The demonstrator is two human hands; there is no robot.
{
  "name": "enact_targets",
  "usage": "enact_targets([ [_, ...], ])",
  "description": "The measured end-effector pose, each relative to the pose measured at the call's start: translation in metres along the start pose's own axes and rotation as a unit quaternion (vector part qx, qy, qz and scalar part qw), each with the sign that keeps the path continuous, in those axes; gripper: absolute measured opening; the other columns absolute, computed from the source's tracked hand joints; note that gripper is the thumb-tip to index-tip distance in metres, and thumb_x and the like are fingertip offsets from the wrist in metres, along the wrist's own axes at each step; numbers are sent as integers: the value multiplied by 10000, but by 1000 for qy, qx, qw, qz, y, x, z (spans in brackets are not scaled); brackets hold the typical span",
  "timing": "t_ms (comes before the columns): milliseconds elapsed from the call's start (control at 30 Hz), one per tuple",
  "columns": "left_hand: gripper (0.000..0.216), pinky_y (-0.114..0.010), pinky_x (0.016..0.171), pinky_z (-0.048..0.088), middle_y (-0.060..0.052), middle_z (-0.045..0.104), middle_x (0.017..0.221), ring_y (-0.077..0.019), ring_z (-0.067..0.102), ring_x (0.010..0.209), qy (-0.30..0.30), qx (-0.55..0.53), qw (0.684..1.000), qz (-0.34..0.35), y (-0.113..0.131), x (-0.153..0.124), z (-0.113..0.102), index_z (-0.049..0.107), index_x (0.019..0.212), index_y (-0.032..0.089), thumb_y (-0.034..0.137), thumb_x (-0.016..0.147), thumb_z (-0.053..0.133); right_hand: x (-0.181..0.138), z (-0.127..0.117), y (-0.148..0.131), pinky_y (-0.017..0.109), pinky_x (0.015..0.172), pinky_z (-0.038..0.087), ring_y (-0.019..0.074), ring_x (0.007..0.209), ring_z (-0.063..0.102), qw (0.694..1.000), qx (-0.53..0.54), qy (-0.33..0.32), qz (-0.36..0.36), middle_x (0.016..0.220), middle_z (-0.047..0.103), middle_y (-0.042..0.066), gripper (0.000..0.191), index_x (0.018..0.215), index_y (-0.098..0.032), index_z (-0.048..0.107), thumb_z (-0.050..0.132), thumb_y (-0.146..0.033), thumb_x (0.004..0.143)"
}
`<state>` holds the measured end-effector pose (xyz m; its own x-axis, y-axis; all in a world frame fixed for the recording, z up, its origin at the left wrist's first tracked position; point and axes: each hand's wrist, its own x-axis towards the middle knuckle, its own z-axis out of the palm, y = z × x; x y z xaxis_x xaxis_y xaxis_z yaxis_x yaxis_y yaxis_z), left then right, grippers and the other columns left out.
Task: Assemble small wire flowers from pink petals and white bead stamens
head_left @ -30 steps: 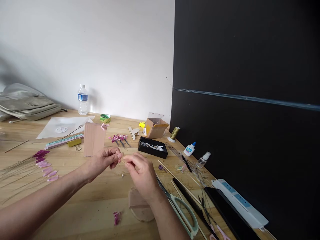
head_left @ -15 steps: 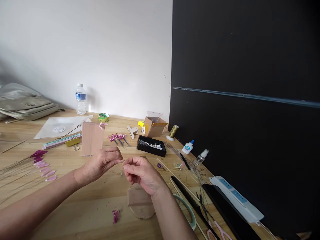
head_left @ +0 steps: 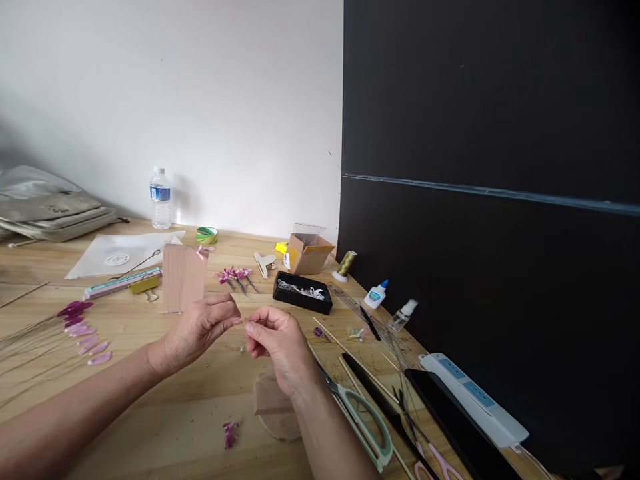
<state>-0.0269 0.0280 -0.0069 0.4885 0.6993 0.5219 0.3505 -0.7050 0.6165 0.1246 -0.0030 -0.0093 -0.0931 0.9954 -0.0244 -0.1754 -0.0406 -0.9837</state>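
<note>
Delicately, a fine gold piece (head_left: 244, 321) is held above the desk (head_left: 150, 427), pinched by the fingers of the left hand (head_left: 203, 328), at its 9 o'clock, and the right hand (head_left: 281, 345), at its 4 o'clock; neither is placed nearer, and its long axis cannot be made out.

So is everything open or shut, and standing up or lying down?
Left hand: pinched shut at a tiny gold-coloured piece
Right hand: pinched shut on it too
Water bottle: upright, cap on
Cardboard box: open on top
Black tray: open, small bits inside
Glue bottle: standing, blue cap on
Thread spool: standing
Green-handled scissors: lying down, open or shut unclear
Power strip: lying flat
</note>
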Motion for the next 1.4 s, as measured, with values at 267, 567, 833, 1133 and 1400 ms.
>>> enact_targets([
  [267,301,-237,501,291,46,418,481,-100,356,473,-26,-303,919,-250,2,3,1,504,535,168,406,708,568,-4,3,0,230,529,408,112,545,496,929,-271,8,-253,599,544,-9,138,655,-202,595,501,-143,738],
  [567,341,-224,458,227,70,365,444,-84,301,449,-31,-258,933,-248,-2,3,1,439,511,174,430,701,560,-5,-2,0,249,645,400,151,720,520,803,-474,-61,-357,773,588,42,236,799,-194,625,420,-79,782],
  [833,274,-229,492,306,62,412,479,-100,368,492,5,-218,958,-187,-2,3,7,498,553,178,404,676,593,2,-6,1,209,483,314,104,529,421,928,-314,12,-199,557,488,-31,106,608,-182,563,514,-183,702],
  [1133,192,-258,667,358,25,501,640,-117,446,655,-16,-440,869,-225,6,-1,9,528,631,165,313,718,613,-2,-6,-6,211,496,285,95,523,372,945,-281,-3,-165,546,433,-46,120,599,-177,511,478,-195,712],
  [1400,145,-242,594,348,56,502,535,-100,438,542,-84,-420,873,-235,0,-3,6,514,692,180,288,722,606,-3,-17,-12,214,505,272,89,522,335,964,-252,-41,-74,549,421,-47,97,587,-171,496,498,-209,676],
])
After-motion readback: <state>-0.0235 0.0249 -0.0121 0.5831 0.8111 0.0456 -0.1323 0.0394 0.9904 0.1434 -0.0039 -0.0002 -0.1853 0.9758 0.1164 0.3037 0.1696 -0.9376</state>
